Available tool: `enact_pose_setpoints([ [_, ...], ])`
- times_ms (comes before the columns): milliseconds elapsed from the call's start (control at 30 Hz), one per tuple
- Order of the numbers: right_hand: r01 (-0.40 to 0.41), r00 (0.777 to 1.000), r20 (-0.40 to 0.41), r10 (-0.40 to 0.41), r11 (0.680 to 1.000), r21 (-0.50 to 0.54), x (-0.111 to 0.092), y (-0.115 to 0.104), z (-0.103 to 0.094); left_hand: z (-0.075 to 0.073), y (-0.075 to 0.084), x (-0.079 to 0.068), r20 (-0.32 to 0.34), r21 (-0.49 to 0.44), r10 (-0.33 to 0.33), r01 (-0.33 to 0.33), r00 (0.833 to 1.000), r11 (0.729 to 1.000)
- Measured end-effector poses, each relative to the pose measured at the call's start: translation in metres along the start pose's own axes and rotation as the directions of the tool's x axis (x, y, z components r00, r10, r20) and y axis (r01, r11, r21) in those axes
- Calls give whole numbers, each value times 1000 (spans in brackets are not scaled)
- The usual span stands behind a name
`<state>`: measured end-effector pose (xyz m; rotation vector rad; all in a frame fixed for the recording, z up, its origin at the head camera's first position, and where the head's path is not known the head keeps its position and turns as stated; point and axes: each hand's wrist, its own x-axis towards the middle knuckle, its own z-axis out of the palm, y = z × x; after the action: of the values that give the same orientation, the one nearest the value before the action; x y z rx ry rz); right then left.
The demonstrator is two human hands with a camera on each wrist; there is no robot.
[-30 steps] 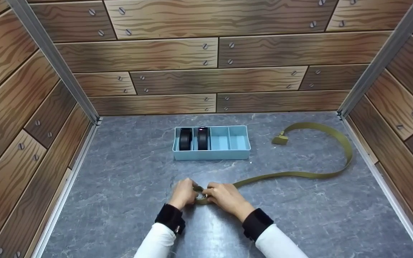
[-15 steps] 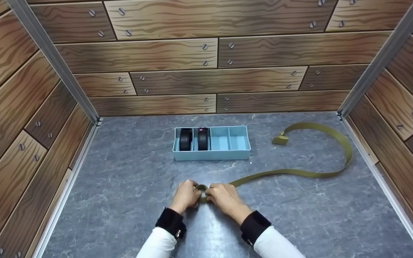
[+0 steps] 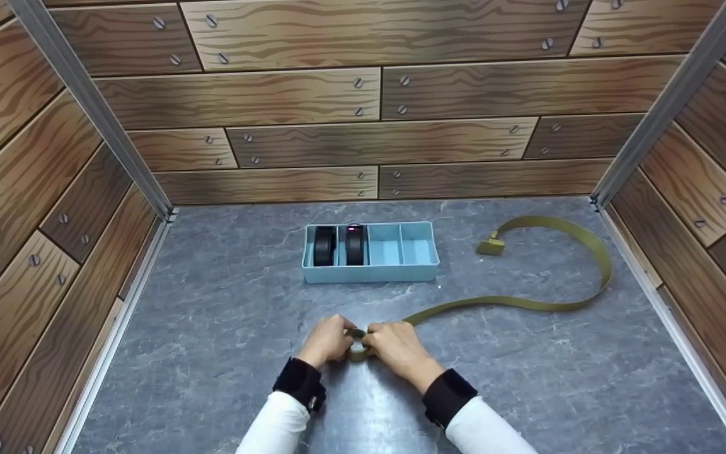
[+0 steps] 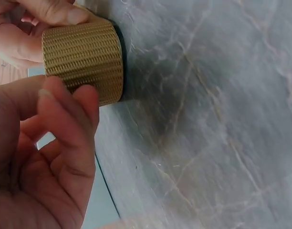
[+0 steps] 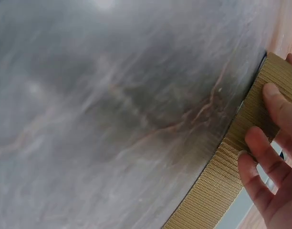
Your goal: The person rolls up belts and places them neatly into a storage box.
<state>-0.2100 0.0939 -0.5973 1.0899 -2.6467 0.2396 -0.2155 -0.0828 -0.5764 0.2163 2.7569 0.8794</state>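
Note:
An olive webbing belt (image 3: 552, 307) lies on the grey marbled surface, its near end bent into a small open coil (image 3: 357, 356) standing on edge. My left hand (image 3: 326, 340) pinches the coil's left side. From the right, my right hand (image 3: 399, 350) pinches the coil where the strap runs off. Ribbed webbing (image 4: 84, 52) shows by the left fingertips in the left wrist view. In the right wrist view the strap (image 5: 208, 191) passes under the right fingers. The belt's far end carries an olive buckle-like piece (image 3: 491, 247).
A light blue tray (image 3: 369, 273) with compartments stands beyond the hands. Its two left compartments each hold a black rolled item (image 3: 324, 246); the two right ones show bare bottoms. Wood-patterned walls (image 3: 300, 183) enclose the surface at the back and sides.
Both hands have shifted only slightly around the coil, whose loop has changed shape a little. The belt's right-hand curve has drawn slightly left. The tray has stayed put.

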Motion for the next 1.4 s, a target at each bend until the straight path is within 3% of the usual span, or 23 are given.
enact_pose_setpoints([
  [200, -33, 999, -17, 32, 999, -25, -1, -5, 0, 7, 3, -6, -57, -88, -75, 70, 996, 994],
  [433, -8, 1000, -30, 7, 999, -51, -4, -5, 2, 5, 1, -2, -57, 53, 23, -20, 998, 998],
  [533, -4, 1000, -15, 3, 997, -79, -4, -4, 3, 5, 1, -1, -56, 67, 15, -12, 998, 998],
  [767, -39, 999, 23, 40, 996, -75, -4, -5, 4, 11, 6, -6, -116, -75, -77, 69, 990, 995],
  [867, -46, 998, 30, 47, 998, -49, -5, -4, 3, 12, 7, -6, -117, -71, -60, 52, 991, 996],
  [1100, -38, 999, 38, 38, 999, -12, -7, -2, 0, 7, 4, -2, -80, 48, 76, -73, 994, 996],
  [1167, -36, 998, 53, 36, 999, -4, -7, -2, 0, 7, 4, -3, -80, 46, 75, -72, 994, 996],
  [1400, -76, 993, 96, 71, 996, 47, -6, -4, -1, 14, 6, -5, -206, -13, 7, -9, 979, 1000],
])
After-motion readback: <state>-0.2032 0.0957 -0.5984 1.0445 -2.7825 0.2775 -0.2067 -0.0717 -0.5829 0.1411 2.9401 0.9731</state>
